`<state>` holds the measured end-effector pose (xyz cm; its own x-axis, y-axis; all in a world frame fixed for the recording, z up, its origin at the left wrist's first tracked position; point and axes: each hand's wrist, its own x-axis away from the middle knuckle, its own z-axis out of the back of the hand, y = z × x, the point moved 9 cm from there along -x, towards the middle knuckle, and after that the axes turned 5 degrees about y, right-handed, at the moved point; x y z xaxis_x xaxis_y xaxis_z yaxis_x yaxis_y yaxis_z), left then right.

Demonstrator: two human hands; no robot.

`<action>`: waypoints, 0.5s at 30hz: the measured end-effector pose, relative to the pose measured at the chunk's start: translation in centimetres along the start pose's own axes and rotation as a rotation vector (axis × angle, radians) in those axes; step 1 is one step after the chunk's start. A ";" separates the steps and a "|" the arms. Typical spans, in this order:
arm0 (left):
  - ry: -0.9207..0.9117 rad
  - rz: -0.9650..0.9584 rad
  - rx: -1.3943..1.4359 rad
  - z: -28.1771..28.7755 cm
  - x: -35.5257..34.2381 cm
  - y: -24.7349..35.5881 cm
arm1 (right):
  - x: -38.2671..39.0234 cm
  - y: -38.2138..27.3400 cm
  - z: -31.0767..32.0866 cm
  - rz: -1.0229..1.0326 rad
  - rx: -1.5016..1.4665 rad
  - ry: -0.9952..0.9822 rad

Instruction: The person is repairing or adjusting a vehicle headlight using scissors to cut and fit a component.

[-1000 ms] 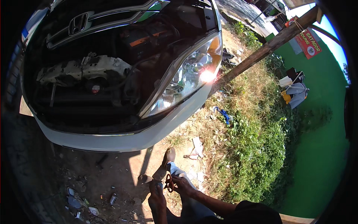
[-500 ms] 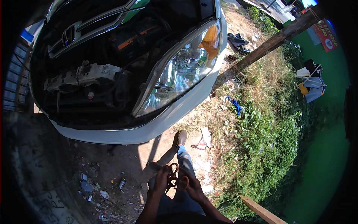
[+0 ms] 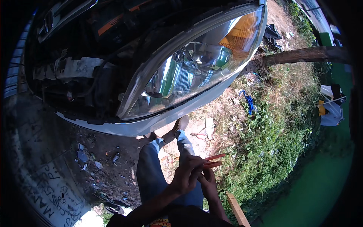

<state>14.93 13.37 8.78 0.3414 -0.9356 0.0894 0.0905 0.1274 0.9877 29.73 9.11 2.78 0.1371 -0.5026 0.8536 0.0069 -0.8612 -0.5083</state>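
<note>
Above my lap and legs, my two hands meet. My left hand [image 3: 186, 176] is closed, its fingertips at the left end of a slim orange-red thing with two prongs [image 3: 214, 164]. The prongs stick out to the right, like tool handles; the rest is hidden by the fingers. My right hand [image 3: 208, 184] is closed just below and beside the left one, partly covered by it, and what its fingers grip does not show. Ahead is a car's front end with a large headlight [image 3: 189, 72] and a pale bumper edge [image 3: 166, 124].
The car's front interior [image 3: 87, 72] lies exposed at upper left. Litter [image 3: 98, 164] covers the shaded ground at left. Red-handled pliers [image 3: 198, 135] lie near my shoe [image 3: 182, 123]. A wooden pole [image 3: 298, 56], grass and weeds [image 3: 264, 151] and a plank [image 3: 237, 210] are at right.
My view has moved closer to the headlight and turned. Both hands have shifted right and drawn together. The orange-red thing, earlier showing as loops between them, now points right.
</note>
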 end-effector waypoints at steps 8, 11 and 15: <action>-0.283 -0.126 0.191 -3.5 -1.7 2.1 | -0.9 -1.5 -0.3 0.309 0.093 -0.203; -0.414 -0.108 0.243 -2.7 -2.3 3.4 | -3.5 -4.7 -2.4 0.378 -0.140 -0.190; -0.377 -0.147 0.207 1.1 -4.0 6.0 | -5.8 -7.7 -5.8 0.471 -0.462 -0.180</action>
<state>13.06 17.48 14.48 -0.0293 -0.9982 -0.0514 -0.0892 -0.0486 0.9948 23.11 18.22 2.37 0.1851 -0.8456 0.5006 -0.5120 -0.5178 -0.6853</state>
